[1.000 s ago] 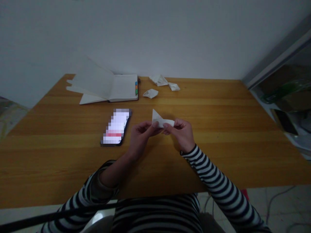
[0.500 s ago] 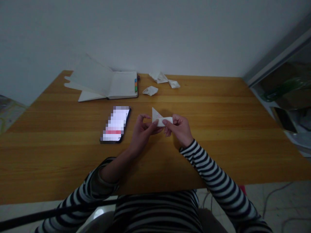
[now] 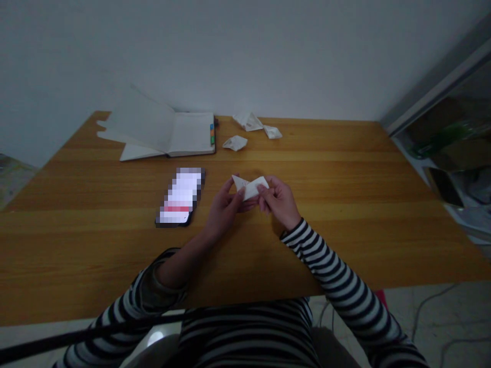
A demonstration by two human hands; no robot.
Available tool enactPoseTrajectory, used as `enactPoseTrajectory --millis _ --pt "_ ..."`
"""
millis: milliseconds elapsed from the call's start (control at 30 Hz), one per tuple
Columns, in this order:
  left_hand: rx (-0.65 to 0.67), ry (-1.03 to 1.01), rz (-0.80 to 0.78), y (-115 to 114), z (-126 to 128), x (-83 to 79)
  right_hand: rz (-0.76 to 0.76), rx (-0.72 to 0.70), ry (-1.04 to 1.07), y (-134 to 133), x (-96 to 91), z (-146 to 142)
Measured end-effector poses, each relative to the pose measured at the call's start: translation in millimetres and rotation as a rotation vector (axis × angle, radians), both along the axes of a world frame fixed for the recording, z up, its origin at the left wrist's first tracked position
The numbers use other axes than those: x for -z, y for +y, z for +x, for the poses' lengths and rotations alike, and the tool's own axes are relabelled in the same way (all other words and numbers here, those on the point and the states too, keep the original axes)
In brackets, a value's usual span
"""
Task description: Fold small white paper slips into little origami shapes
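Over the surface (image 3: 345,214), between front and back edges, the left hand (image 3: 223,207) and right hand (image 3: 284,202) pinch folded paper (image 3: 253,189) in their fingers (image 3: 266,194); uneven pressure could skew a fold.

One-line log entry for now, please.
left hand: pinching folded paper | right hand: pinching same paper | phone: on table | notebook: open

No readable text or labels.

Indoor workspace, wooden table (image 3: 345,204), open notebook (image 3: 192,133)
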State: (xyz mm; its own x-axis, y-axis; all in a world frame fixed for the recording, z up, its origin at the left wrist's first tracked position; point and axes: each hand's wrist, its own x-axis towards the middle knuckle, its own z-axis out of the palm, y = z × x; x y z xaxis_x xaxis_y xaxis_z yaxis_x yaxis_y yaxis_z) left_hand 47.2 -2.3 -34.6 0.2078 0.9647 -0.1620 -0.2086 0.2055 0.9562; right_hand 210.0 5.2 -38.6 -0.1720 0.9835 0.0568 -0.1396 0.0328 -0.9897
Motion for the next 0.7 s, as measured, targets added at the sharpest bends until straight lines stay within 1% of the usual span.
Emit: enactPoseTrajectory --millis 100,267,367,600,667,700 --pt "0.035 0.01 -0.001 0.4 -4.1 -2.6 0.04 -0.048 -0.038 0.5 -2.1 7.3" --pt "0.103 0.0 0.005 0.6 -8.0 -4.8 0.083 -0.023 -0.04 1.1 -1.7 11.2" --pt "0.103 -0.017 0.001 1.1 -7.6 -4.8 0.055 0.009 0.019 0.0 0.7 6.7" --pt "0.102 -0.026 -0.049 1.4 -5.1 -2.9 -0.027 0.156 0.103 -4.1 4.6 -3.3" --pt "0.105 -0.036 -0.055 1.3 -5.1 -2.5 -0.069 0.141 0.135 -3.9 4.2 -3.7" --pt "0.108 -0.037 -0.053 1.1 -5.1 -2.6 -0.097 0.112 0.151 -3.7 3.9 -3.7"
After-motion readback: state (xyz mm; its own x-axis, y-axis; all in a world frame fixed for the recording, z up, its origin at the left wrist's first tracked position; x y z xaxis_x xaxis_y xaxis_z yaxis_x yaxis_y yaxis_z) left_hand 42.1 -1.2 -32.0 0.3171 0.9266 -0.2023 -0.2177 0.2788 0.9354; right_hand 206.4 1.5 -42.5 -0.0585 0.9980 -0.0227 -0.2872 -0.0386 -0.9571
